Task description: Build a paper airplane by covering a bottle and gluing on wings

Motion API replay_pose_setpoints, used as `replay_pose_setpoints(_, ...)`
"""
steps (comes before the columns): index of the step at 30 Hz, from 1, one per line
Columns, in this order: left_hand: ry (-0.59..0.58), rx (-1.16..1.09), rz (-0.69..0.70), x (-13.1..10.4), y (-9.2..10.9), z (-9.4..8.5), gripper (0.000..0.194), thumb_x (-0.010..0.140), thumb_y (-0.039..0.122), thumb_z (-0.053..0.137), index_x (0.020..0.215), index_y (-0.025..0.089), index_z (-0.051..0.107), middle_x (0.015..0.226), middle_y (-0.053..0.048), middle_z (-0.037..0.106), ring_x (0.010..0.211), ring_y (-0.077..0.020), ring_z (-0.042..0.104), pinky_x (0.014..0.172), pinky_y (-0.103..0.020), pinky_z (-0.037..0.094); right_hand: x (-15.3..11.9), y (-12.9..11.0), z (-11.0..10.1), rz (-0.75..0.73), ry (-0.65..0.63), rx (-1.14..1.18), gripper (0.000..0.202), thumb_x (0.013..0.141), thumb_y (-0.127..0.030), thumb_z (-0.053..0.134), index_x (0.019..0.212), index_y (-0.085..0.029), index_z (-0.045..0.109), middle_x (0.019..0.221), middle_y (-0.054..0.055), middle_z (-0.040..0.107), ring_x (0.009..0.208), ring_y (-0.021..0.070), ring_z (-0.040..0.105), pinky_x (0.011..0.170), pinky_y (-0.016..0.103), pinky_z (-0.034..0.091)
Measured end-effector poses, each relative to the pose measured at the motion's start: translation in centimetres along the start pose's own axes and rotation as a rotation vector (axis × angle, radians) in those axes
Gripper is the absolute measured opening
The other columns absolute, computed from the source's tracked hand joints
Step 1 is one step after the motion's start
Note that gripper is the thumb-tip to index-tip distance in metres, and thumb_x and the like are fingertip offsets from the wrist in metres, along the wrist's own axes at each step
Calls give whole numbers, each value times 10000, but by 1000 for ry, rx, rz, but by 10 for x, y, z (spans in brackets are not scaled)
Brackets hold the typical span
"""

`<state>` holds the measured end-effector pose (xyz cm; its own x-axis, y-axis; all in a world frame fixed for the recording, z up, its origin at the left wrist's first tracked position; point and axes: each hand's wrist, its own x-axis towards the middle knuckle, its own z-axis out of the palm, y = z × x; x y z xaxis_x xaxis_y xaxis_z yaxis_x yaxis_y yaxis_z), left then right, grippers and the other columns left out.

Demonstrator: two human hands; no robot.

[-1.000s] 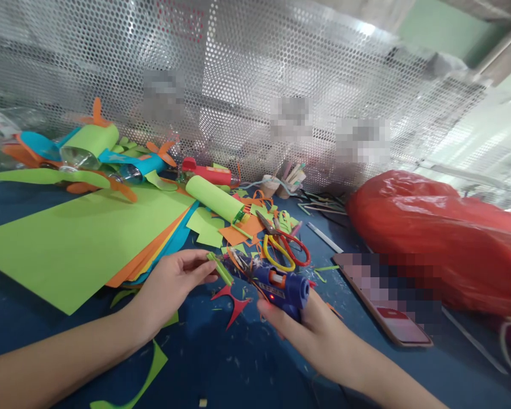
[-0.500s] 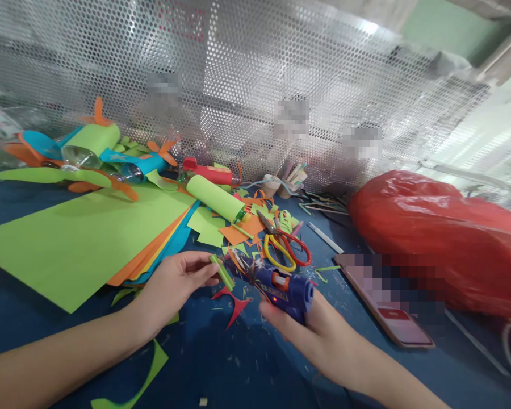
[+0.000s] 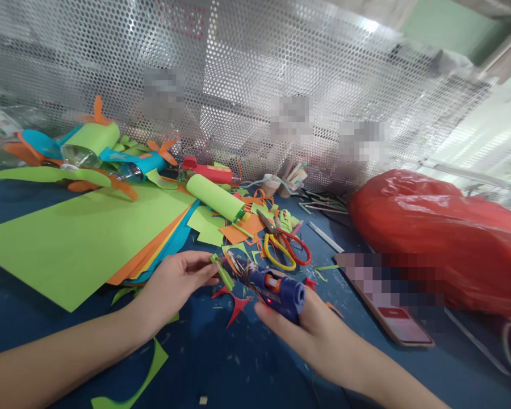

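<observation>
Two hands working mid-table, left hand pinching green strip, right hand gripping glue gun, nozzle touching strip, scissors just behind

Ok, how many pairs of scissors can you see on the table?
2: the yellow-handled scissors and the red-handled scissors lie overlapped just beyond the glue gun. More may be hidden under the paper scraps.
</observation>
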<state>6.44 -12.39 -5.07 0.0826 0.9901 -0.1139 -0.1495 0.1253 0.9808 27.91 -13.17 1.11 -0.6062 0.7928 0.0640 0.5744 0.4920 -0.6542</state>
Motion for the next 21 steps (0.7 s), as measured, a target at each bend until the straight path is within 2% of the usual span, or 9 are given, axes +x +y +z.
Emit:
replay_pose_setpoints(5,23,-26,-3,2,-1,0,128,781,269,675,872,208,741,879,0,763,817,-147,694,824,-246,528,-1,-3,-3,13,-21,-23,159,925,-363,471,969,-235,554,934,6,651,826,173,615,716,260,496)
replay_pose_setpoints(9,63,-60,-19,2,-3,-1,94,785,255,680,841,212,743,867,10,766,781,-129,693,801,-223,535,-2,-4,-4,15,-36,-64,138,923,-350,477,896,-229,538,873,-2,647,802,174,615,672,250,483)
replay_pose_setpoints(15,-34,-44,-17,1,0,0,152,789,283,682,899,207,754,898,-5,766,802,-136,684,790,-216,535,-3,-5,-4,31,-23,-89,150,917,-362,480,874,-226,527,828,-10,635,746,163,605,626,241,469)
replay_pose_setpoints(21,-26,-21,-47,0,4,3,145,764,268,703,879,198,758,847,-4,770,753,-129,679,736,-195,537,-3,-5,-4,21,-31,-93,153,921,-354,470,855,-226,524,815,-19,630,731,154,598,624,236,465)
